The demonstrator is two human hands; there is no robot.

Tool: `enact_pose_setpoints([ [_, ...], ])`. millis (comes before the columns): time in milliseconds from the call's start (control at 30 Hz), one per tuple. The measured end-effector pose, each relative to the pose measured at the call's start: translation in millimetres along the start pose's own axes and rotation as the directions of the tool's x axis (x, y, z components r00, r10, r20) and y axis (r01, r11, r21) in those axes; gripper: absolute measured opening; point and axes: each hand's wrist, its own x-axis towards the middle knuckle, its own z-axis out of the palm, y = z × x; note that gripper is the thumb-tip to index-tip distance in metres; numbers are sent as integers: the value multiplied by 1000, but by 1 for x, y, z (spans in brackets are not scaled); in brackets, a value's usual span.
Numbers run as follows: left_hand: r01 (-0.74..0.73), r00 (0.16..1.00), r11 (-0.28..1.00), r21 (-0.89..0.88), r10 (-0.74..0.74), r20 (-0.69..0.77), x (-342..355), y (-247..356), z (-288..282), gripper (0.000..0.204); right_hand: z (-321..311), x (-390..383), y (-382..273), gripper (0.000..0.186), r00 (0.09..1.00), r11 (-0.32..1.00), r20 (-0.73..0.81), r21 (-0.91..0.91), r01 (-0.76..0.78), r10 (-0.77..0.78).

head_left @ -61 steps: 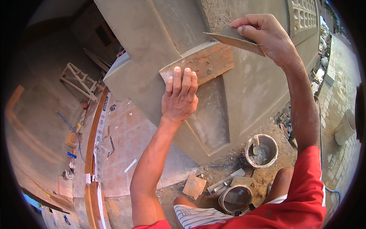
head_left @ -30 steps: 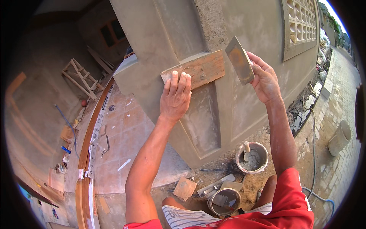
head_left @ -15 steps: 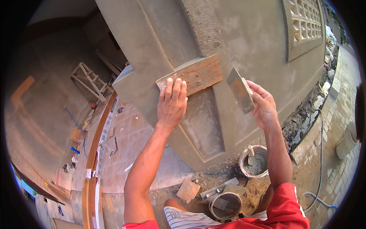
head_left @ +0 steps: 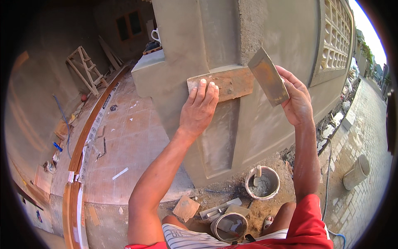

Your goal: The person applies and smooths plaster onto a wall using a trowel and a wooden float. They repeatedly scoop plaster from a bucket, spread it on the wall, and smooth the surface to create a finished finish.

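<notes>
My left hand [head_left: 198, 108] presses a reddish-brown wooden board [head_left: 237, 84] against the grey plastered pillar [head_left: 178, 41], fingers lying over its face near the left end. The board lies nearly level across the pillar, between an upper and a lower recessed panel [head_left: 217, 141]. In my right hand [head_left: 299, 99] is a flat rectangular metal plastering trowel [head_left: 267, 79], its plate tilted, brown-stained and turned toward me. Its handle is hidden behind the plate and my fingers. The trowel's left edge overlaps the board's right end in view; whether they touch I cannot tell.
Below stand a bucket of grey mortar [head_left: 273, 189] with a wooden-handled tool in it and a second bucket [head_left: 243, 236]. A tile piece [head_left: 185, 208] and a metal float [head_left: 219, 208] lie beside them. A hose [head_left: 328, 174] and another bucket [head_left: 356, 172] are at right.
My right hand has raised the trowel, bringing it closer to the board's right end. My left hand keeps the board on the pillar. The whole view has shifted and turned.
</notes>
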Motion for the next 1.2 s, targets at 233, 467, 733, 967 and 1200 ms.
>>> enact_pose_setpoints([
  [233, 63, 998, 997, -35, -62, 20, 1, 9, 2, 57, -47, -5, 24, 42, 998, 984, 19, 171, 50, -54],
  [467, 128, 975, 990, -53, -116, 190, -5, 14, -16, 67, -85, -4, 24, 59, 993, 955, 31, 272, -122, 118],
  [733, 403, 757, 911, -82, -282, 589, 30, 46, -58, 79, -84, -9, -18, 56, 855, 770, 6, 432, -469, 518],
  [967, 630, 488, 776, 1, -398, 777, 68, 64, -78, 87, -82, 4, -67, 53, 739, 657, 63, 413, -631, 670],
  [1200, 779, 300, 616, 115, -527, 795, 98, 86, -76, 88, -91, 16, -103, 50, 630, 562, 104, 357, -746, 770],
])
